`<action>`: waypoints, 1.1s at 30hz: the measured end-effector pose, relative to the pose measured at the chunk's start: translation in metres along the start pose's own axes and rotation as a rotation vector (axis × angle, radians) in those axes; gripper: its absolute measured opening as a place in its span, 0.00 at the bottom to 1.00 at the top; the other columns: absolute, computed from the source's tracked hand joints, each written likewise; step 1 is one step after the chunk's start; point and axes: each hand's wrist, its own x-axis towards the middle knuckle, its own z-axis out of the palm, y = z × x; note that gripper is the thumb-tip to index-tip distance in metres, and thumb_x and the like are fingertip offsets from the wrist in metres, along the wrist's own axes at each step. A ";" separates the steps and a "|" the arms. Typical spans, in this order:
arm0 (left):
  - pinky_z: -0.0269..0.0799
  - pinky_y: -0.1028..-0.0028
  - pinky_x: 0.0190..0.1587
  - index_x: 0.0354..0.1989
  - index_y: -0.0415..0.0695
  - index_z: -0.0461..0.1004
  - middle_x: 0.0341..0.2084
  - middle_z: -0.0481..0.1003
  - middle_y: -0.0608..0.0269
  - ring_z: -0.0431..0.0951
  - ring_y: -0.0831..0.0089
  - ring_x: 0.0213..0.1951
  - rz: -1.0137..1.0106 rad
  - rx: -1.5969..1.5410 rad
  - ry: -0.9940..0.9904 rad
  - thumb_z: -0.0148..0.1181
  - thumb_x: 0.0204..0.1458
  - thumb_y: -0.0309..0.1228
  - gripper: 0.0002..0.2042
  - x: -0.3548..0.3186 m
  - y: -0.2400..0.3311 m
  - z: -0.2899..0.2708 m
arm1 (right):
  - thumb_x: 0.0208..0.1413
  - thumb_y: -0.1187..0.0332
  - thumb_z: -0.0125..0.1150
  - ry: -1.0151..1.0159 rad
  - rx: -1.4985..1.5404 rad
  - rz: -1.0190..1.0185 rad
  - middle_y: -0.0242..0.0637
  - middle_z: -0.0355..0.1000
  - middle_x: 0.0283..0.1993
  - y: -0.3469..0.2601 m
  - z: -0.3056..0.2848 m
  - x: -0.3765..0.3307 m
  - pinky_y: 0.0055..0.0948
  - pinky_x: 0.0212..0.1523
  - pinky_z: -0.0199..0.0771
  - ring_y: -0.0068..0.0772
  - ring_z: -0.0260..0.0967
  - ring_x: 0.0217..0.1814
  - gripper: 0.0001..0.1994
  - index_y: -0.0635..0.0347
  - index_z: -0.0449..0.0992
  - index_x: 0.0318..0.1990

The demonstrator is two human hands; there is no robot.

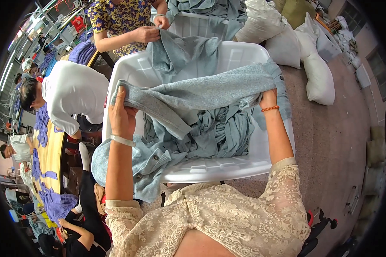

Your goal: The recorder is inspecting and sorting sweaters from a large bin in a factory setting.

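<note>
The left hand (121,112) is raised, fingers curled tight over one end of a grey-blue knitted garment (201,92), its forearm coming straight up from the lower edge with a pale band at the wrist. The right hand (268,99) grips the other end, mostly buried in the folds, an orange bead bracelet (270,109) on its wrist; that arm slants up from the lace sleeve. Between the two hands the garment is stretched nearly level above a big white plastic tub (244,53).

Under it, more grey-blue knitwear (221,130) lies heaped in the tub, and one buttoned piece (148,162) hangs over the near left rim. The near rim sits just in front of the person's body, leaving little room there.

At the tub's far rim another person's hands (152,30) hold a further grey-blue piece. White sacks (319,77) lie on the floor to the right, well apart from the tub; to the left, a long wooden desk (53,150) carries purple cloth.
</note>
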 end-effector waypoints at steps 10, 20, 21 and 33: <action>0.76 0.73 0.29 0.39 0.43 0.68 0.28 0.73 0.63 0.76 0.74 0.28 -0.175 0.174 -0.250 0.60 0.51 0.31 0.11 -0.038 -0.067 0.052 | 0.44 0.64 0.69 -1.054 -0.591 0.097 0.37 0.64 0.54 -0.002 0.092 -0.116 0.31 0.55 0.63 0.28 0.62 0.55 0.37 0.56 0.57 0.62; 0.71 0.78 0.36 0.50 0.39 0.65 0.40 0.71 0.60 0.73 0.79 0.36 -0.071 0.711 -0.530 0.62 0.47 0.26 0.21 -0.053 -0.086 0.010 | 0.52 0.72 0.57 -0.974 -0.414 0.202 0.26 0.73 0.34 -0.001 0.105 -0.123 0.19 0.37 0.68 0.13 0.65 0.35 0.09 0.66 0.75 0.39; 0.67 0.71 0.49 0.56 0.41 0.61 0.50 0.65 0.55 0.69 0.69 0.49 -0.071 0.800 -0.542 0.64 0.42 0.25 0.29 -0.055 -0.086 0.011 | 0.53 0.72 0.56 -1.040 -0.417 0.183 0.26 0.73 0.34 -0.010 0.106 -0.120 0.19 0.37 0.68 0.12 0.65 0.35 0.09 0.66 0.75 0.40; 0.54 0.81 0.26 0.27 0.40 0.70 0.21 0.62 0.76 0.58 0.87 0.26 -0.357 0.419 -1.018 0.59 0.52 0.39 0.14 -0.053 -0.081 0.031 | 0.45 0.73 0.67 -1.060 -0.953 -0.278 0.26 0.68 0.23 -0.153 0.120 -0.085 0.17 0.26 0.60 0.13 0.59 0.26 0.08 0.67 0.75 0.30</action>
